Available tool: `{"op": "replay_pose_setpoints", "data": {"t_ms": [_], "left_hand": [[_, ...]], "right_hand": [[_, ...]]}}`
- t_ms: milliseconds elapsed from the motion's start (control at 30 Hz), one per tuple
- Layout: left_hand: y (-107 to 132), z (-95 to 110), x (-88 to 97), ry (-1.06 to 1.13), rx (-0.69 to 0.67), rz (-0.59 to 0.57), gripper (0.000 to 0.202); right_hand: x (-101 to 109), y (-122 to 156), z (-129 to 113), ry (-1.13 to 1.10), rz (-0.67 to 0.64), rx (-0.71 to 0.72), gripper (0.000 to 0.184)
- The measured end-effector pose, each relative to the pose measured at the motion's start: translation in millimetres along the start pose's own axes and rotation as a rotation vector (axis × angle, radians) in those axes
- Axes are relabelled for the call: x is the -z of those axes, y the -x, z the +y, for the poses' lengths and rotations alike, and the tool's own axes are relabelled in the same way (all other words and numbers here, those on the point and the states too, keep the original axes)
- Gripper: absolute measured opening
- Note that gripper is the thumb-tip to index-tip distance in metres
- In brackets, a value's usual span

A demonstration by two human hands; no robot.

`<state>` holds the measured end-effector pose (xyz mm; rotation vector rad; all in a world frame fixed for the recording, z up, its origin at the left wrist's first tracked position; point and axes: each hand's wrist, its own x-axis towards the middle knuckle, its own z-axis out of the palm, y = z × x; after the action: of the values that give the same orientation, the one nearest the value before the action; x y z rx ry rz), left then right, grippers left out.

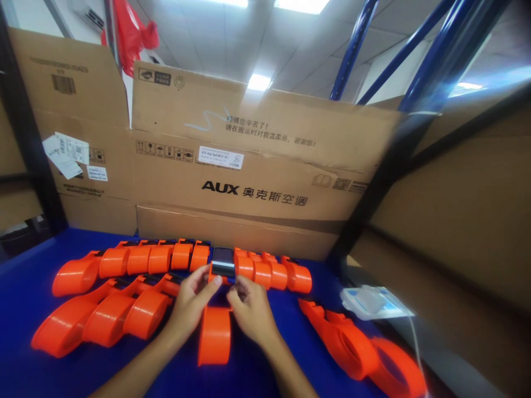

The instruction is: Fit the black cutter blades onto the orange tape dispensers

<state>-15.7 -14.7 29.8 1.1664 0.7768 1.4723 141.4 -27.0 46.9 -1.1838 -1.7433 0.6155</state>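
Note:
Both my hands meet at the middle of a blue tabletop (pixel 25 287). My left hand (pixel 191 301) and my right hand (pixel 248 310) pinch the two sides of an orange wristband device (pixel 214 331) with a dark screen (pixel 223 261); its band loop lies toward me between my wrists. A back row of orange wristbands (pixel 136 260) lies just beyond my fingers, and it continues with more wristbands (pixel 269 272) to the right of the screen. Three more orange wristbands (pixel 99 318) lie left of my left hand.
Two orange wristbands (pixel 357 348) lie at the front right. A clear plastic packet (pixel 373 303) with a white cable sits at the table's right edge. Large cardboard boxes (pixel 257 177) wall the back and right. Blue rack posts (pixel 352 50) rise behind them.

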Motion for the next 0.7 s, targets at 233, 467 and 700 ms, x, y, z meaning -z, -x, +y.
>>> {"op": "replay_pose_setpoints", "data": {"t_ms": [233, 467, 700], "left_hand": [[2.2, 2.6, -0.7, -0.028, -0.026, -0.016, 0.042], [0.6, 4.3, -3.7, 0.038, -0.001, 0.022, 0.042], [1.3, 2.6, 0.0, 0.178, 0.159, 0.243, 0.044]], "right_hand": [[-1.0, -1.6, 7.5, -0.037, -0.025, 0.012, 0.015], [-2.1, -3.0, 8.8, -0.081, -0.005, -0.023, 0.018], [-4.2, -4.3, 7.1, -0.192, 0.010, -0.091, 0.005]]}}
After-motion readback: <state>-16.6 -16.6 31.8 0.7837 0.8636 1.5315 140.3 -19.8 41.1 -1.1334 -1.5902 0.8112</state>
